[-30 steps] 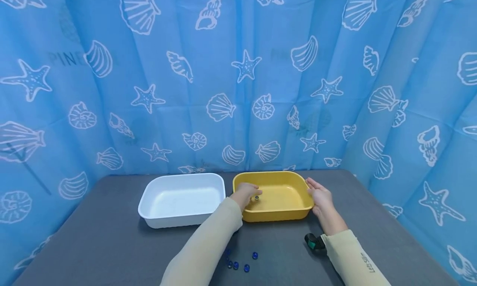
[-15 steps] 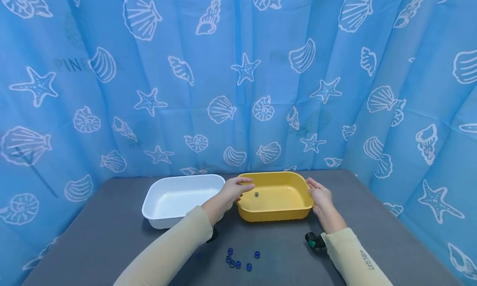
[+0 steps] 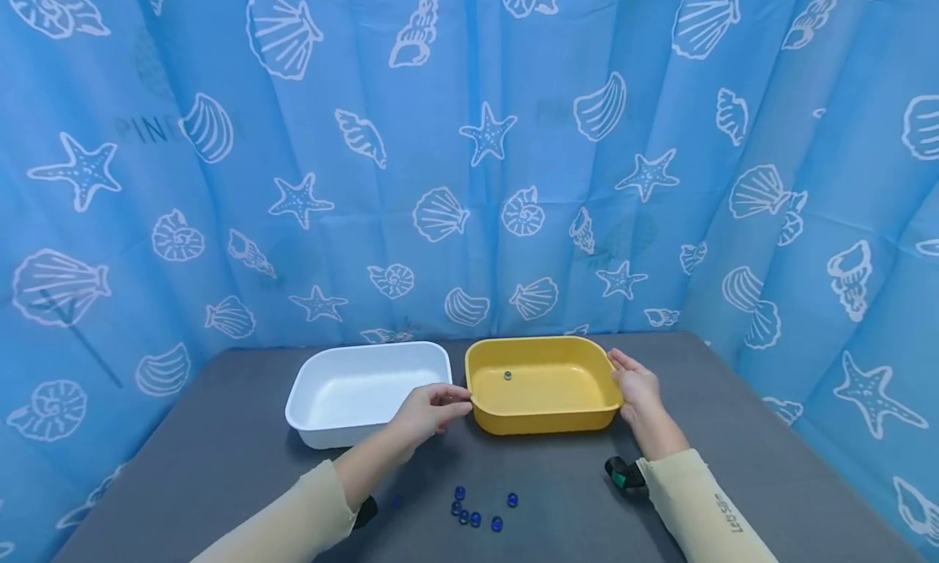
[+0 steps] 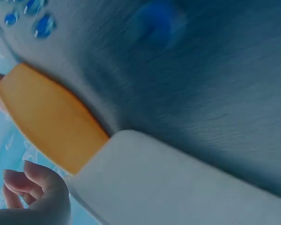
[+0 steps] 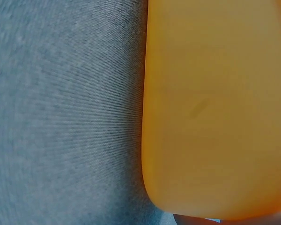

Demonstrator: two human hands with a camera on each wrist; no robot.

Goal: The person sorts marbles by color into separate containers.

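Left hand (image 3: 429, 410): relaxed, fingers loosely bent, grasping nothing; in the head view its fingertips reach the near-left corner of the yellow tub (image 3: 546, 424), though whether they touch cannot be told.
Right hand (image 3: 637, 389): grasps the yellow tub's right end; the right wrist view shows mostly tub wall, the hand only a sliver at the bottom edge.
Yellow tub: on the grey table (image 3: 572, 481), opening upward, long axis running left to right.
White tub (image 3: 359, 388): just left of it, lying much the same way, near-right corner hidden behind the left hand.
Tub bead (image 3: 507, 376): inside the yellow tub, toward its left; only the head view shows it.
Loose beads (image 3: 475, 519): six, blue, on the table's near side; the left wrist view's top edge cuts some off.
Blue blur (image 4: 159, 23): at the left wrist view's top, too unsharp to make out.
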